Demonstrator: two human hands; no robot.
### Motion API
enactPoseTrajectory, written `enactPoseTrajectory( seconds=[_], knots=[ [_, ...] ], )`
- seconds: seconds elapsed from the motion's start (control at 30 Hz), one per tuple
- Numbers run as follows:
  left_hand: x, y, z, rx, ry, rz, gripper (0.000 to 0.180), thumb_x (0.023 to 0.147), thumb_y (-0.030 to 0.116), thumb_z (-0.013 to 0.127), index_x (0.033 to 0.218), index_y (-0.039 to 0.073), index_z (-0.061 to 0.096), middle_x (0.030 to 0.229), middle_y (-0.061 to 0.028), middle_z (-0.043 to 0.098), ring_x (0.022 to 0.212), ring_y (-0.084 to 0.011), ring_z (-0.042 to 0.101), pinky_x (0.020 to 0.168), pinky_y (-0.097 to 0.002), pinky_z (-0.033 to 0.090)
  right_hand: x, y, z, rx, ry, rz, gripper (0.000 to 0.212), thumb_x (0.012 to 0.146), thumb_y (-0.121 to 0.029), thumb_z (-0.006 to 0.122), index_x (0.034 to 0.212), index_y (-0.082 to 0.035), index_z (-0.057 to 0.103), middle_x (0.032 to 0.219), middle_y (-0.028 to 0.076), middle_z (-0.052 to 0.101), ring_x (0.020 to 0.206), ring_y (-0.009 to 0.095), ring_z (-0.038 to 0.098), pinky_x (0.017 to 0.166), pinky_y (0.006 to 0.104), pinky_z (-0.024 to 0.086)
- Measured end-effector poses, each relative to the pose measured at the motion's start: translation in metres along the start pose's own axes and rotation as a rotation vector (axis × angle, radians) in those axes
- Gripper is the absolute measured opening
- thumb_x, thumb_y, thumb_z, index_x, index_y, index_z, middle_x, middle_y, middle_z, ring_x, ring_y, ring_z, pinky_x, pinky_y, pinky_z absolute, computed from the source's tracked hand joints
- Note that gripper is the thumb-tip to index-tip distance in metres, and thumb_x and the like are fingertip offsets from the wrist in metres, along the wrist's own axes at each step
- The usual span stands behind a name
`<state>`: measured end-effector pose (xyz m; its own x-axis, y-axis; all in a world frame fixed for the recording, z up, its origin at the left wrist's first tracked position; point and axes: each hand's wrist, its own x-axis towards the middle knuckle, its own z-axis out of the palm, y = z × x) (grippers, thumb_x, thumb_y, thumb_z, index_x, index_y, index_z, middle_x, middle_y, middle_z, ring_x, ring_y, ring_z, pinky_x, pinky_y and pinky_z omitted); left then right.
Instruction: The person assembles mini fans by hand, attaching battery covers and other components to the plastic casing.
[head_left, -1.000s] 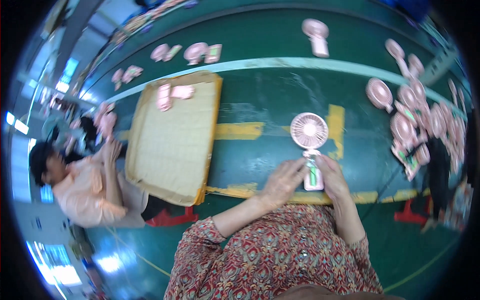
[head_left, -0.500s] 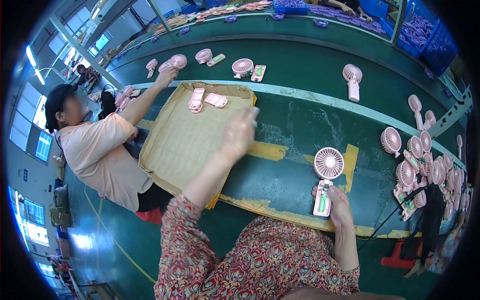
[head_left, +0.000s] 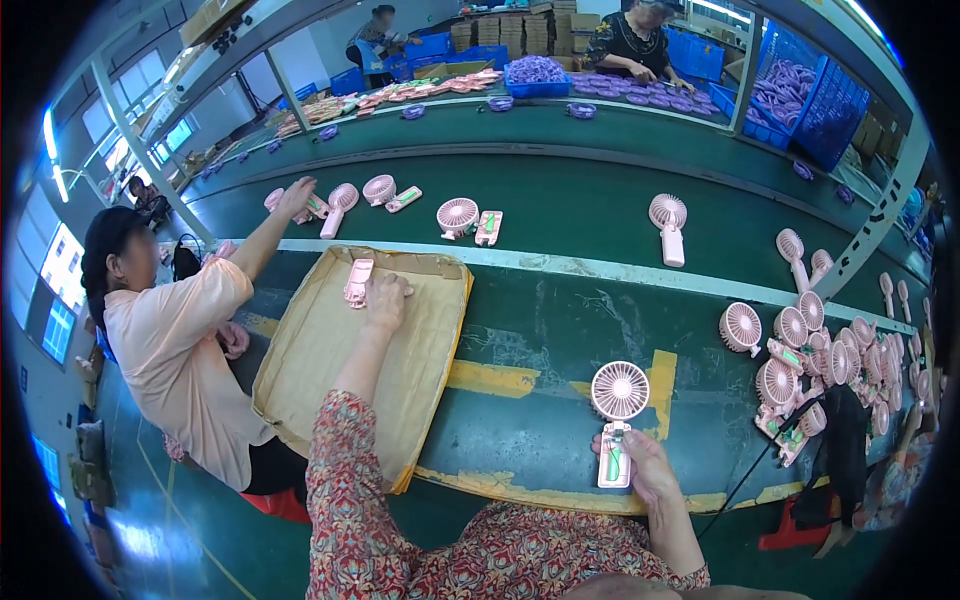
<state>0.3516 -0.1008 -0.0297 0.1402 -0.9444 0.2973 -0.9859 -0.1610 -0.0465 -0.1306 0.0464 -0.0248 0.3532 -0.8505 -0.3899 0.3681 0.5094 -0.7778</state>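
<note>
My right hand (head_left: 650,466) holds a pink handheld fan (head_left: 620,392) near the table's front edge, round grille away from me. Its handle is uncovered, and a green part shows inside. Over at the left, my left hand (head_left: 385,303) is down in a shallow cardboard tray (head_left: 330,375), fingers closed on a pink handle cover (head_left: 406,289) that they mostly hide. Another pink handle cover (head_left: 358,282) lies just left of that hand, in the tray's far part.
A pile of pink fans (head_left: 840,360) covers the table's right end. More fans, some opened (head_left: 458,216), stand along the green belt (head_left: 560,215) beyond. At my left a co-worker (head_left: 175,350) reaches toward the belt. Purple parts (head_left: 650,90) lie on the far line.
My left hand has come down into the tray onto the right-hand handle cover. The view has tilted up, showing more of the far line. My right hand keeps holding the fan.
</note>
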Motion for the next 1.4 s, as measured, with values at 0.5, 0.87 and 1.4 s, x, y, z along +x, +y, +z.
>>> enactPoseTrajectory(
  seconds=[0.5,0.87,1.4],
  knots=[
    [-0.117,0.222,-0.107,-0.946,-0.878,0.384,0.056,0.073,0.018,0.070,0.122,0.001,0.047,0.104,-0.0199,0.060,0.100,-0.0315,0.058,0.089,-0.0371,0.044,0.010,0.009,0.004,0.088,-0.002,-0.056,0.030,0.096,-0.018,0.044,0.114,0.006,0.051,0.108,0.018,0.061,0.098,0.024,0.061,0.087,0.0338,0.050],
    [-0.173,0.231,-0.092,-0.482,-0.235,0.311,0.057,0.067,0.019,0.074,0.113,-0.004,0.050,0.108,-0.0195,0.051,0.099,-0.0351,0.049,0.086,-0.0425,0.042,0.019,0.010,0.000,0.084,0.074,-0.044,0.034,0.097,-0.017,0.043,0.120,0.007,0.046,0.112,0.017,0.060,0.103,0.023,0.060,0.088,0.0318,0.050],
    [-0.178,0.283,-0.144,-0.687,-0.537,0.150,0.056,0.076,0.029,0.064,0.116,-0.005,0.045,0.077,-0.0237,0.064,0.060,-0.0359,0.064,0.057,-0.0449,0.051,0.003,-0.003,0.003,0.322,-0.028,0.058,0.039,0.091,-0.006,0.041,0.129,0.001,0.039,0.119,0.012,0.052,0.111,0.019,0.052,0.096,0.0341,0.043]
  ],
)
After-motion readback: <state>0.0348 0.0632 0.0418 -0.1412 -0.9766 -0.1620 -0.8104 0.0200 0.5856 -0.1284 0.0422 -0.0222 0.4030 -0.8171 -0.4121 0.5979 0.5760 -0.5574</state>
